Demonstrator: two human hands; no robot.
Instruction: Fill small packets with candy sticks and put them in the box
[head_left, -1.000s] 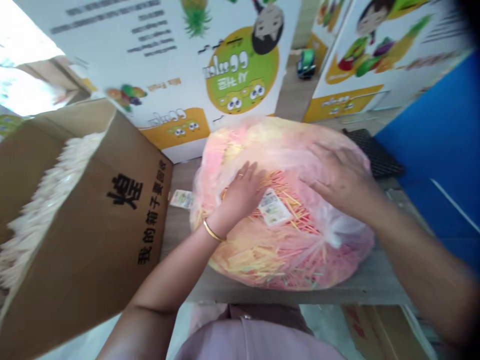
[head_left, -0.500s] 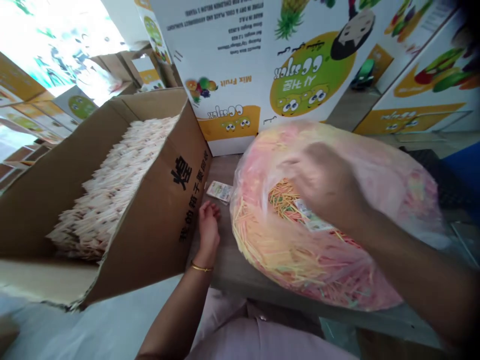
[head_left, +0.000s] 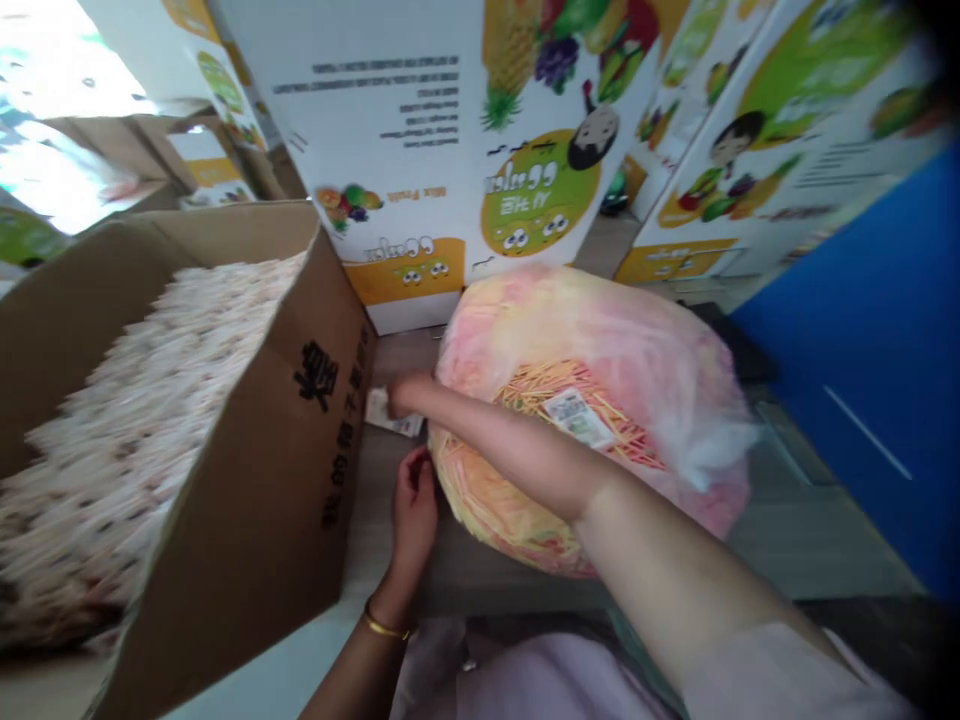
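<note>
Right hand (head_left: pixel 405 396) stretches over a big clear plastic bag of pink-and-yellow sticks (head_left: pixel 585 420) to a small white paper label (head_left: pixel 386 415) on the wooden tabletop (head_left: pixel 405 350) (can't tell if it's gripping). Left hand (head_left: pixel 414 510) sits half-curled, empty, beside a brown cardboard box (head_left: pixel 247 480).

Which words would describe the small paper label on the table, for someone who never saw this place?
Find the open cardboard box with black characters and the big plastic bag of colored sticks beside it. Between them, on the table top, lies a small printed label. It is the one under the right hand, not the similar label in the bag.
</note>
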